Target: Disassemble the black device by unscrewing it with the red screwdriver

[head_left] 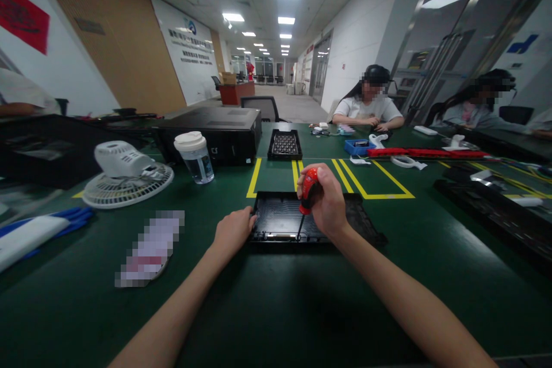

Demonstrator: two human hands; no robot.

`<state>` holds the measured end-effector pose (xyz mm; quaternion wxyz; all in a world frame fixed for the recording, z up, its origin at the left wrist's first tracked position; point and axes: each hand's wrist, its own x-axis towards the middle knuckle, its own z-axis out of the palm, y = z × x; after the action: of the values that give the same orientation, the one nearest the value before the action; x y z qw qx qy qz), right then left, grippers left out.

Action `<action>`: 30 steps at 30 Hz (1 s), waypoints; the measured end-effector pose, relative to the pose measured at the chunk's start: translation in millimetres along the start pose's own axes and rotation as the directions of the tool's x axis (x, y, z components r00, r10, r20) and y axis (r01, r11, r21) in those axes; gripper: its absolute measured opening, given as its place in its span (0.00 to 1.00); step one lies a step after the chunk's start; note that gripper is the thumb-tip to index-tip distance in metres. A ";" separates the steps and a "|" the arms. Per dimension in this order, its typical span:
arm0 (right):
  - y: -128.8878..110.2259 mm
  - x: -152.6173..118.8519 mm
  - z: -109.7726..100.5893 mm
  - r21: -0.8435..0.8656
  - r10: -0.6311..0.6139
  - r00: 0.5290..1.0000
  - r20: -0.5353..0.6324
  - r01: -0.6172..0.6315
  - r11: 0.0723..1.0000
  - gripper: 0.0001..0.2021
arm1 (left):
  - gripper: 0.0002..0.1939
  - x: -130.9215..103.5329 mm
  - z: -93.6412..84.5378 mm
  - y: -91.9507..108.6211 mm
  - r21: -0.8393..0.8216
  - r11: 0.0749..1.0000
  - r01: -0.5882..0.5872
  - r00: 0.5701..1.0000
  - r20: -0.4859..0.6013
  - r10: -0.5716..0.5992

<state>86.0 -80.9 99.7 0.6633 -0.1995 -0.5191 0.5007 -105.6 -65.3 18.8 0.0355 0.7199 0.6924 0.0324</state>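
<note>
My right hand [325, 198] is wrapped round the red and black handle of a screwdriver [309, 187]. The screwdriver points down, its shaft tip at the near side of a shallow black plastic panel [276, 215] that lies on the green table. A thin metallic strip [280, 236] runs along the panel's near edge, close to the tip. Whether the tip sits in a screw is too small to tell. At the panel's left edge, my left hand [235, 229] grips the rim with its fingers closed on it.
Left of me lie a white fan [127, 175], a lidded cup [194, 158], blue gloves [77, 218] and a pixelated object [150, 250]. Behind the panel stand a black tray [285, 145] and a black case [211, 132]. A long black part [495, 218] lies right. Co-workers sit across the table.
</note>
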 end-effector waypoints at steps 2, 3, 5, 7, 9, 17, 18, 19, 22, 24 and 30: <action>0.1 0.1 0.1 0.002 -0.003 1.000 -0.007 0.003 1.000 0.10 | 0.17 0.0 0.4 -0.3 0.002 1.000 -0.002 1.000 0.003 0.002; 0.0 0.2 0.1 0.001 -0.003 1.000 -0.012 0.003 1.000 0.10 | 0.17 -0.2 0.4 -0.3 0.005 1.000 -0.003 1.000 0.004 0.003; -0.4 0.2 0.1 -0.005 0.002 1.000 -0.022 -0.003 1.000 0.10 | 0.18 -0.8 0.0 0.1 0.014 1.000 0.001 1.000 0.003 -0.001; -0.8 0.0 0.0 -0.010 0.007 1.000 -0.030 -0.007 1.000 0.10 | 0.18 -1.5 -0.8 0.7 0.019 1.000 0.009 1.000 0.008 -0.009; -1.1 -0.2 -0.2 -0.015 0.003 0.999 -0.042 -0.004 1.000 0.10 | 0.18 -1.6 -1.5 1.2 0.014 1.000 0.011 1.000 0.016 -0.011; -1.2 -0.6 -0.8 -0.027 0.010 0.997 -0.077 -0.013 1.000 0.08 | 0.17 0.3 0.2 0.0 0.002 1.000 -0.002 1.000 0.007 0.002; -1.2 -0.7 -0.9 -0.027 0.009 0.997 -0.079 -0.011 1.000 0.08 | 0.17 0.2 0.5 -0.3 0.000 1.000 -0.004 1.000 0.005 0.004; -1.3 -0.8 -1.0 -0.028 0.008 0.997 -0.081 -0.010 1.000 0.08 | 0.17 0.1 0.8 -0.5 0.000 1.000 -0.004 1.000 0.004 0.004; -1.5 -1.3 -1.2 -0.036 0.005 0.996 -0.089 -0.009 0.999 0.08 | 0.17 -0.3 0.9 -0.9 0.006 1.000 -0.007 1.000 -0.004 0.007; -1.6 -1.7 -1.4 -0.042 0.009 0.995 -0.096 -0.013 0.999 0.08 | 0.17 -0.4 0.4 -0.8 0.005 1.000 -0.008 1.000 -0.002 0.008; -0.8 -2.2 -2.1 -0.053 0.008 0.995 -0.102 -0.014 0.998 0.08 | 0.17 -0.9 -1.2 0.2 0.001 1.000 -0.005 1.000 0.009 0.005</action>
<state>88.3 -82.6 98.5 0.6805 -0.2455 -0.4968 0.4793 -105.5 -66.2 20.0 0.0381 0.7217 0.6905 0.0290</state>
